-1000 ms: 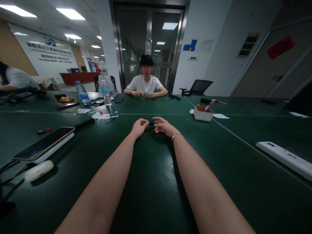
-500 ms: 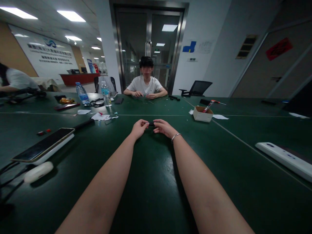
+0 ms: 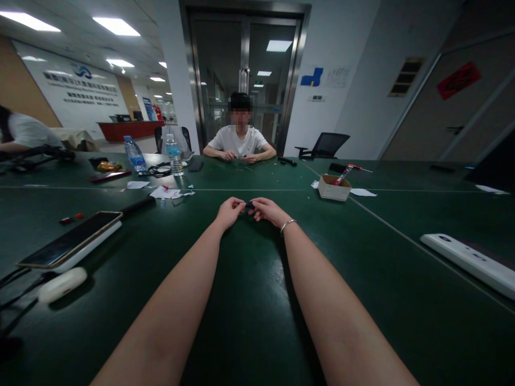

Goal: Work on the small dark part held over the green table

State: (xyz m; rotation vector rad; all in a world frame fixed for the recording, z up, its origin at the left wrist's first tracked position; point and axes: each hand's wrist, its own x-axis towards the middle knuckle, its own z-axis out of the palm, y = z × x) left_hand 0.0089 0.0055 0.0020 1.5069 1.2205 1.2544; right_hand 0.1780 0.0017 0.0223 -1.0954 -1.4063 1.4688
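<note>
Both my arms reach forward over the dark green table (image 3: 249,300). Between my fingertips is a small black piece (image 3: 249,205), too small to make out in kind. My left hand (image 3: 230,213) pinches its left end between thumb and fingers. From the other side, my right hand (image 3: 270,210) has its thumb and fingers closed on the right end, with a metal bracelet (image 3: 288,227) at the wrist. My fingers cover part of the piece.
A phone (image 3: 72,238) lies on a white block at left, near a white oval device (image 3: 62,285). Water bottles (image 3: 174,155) stand farther back. To the right are a small box (image 3: 334,188) and a white power strip (image 3: 469,262). A person (image 3: 240,142) sits opposite.
My right fingers have closed in on the right end of the black piece and shifted slightly left. My left hand has stayed nearly still.
</note>
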